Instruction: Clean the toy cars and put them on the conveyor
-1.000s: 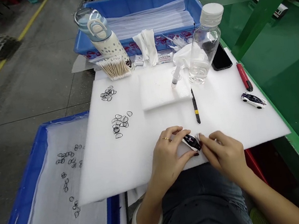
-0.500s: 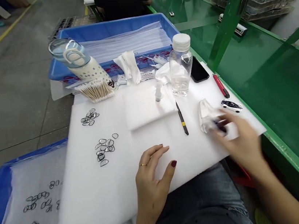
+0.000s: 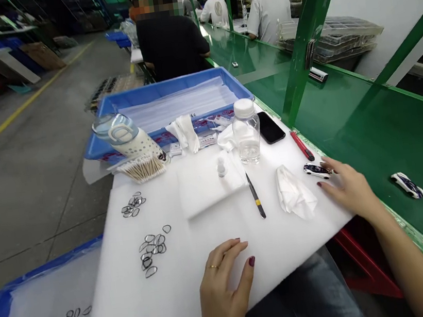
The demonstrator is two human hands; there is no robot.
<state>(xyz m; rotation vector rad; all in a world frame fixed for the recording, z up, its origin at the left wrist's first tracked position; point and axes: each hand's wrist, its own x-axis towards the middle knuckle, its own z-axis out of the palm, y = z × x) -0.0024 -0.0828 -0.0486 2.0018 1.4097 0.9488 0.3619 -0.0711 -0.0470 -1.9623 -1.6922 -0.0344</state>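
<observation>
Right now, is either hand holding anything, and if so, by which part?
The left hand holds nothing. The right hand is spread about one end of the toy car on the white board; whether it grips there cannot be told.

right hand [image 3: 350, 189] spread at toy car [image 3: 314, 170], left hand [image 3: 224, 285] loosely curled, tweezers [image 3: 256, 197], crumpled white tissue [image 3: 293, 193]

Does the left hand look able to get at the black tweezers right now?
Probably yes: the left hand looks empty, and only bare white board shows between it and the black tweezers.
</observation>
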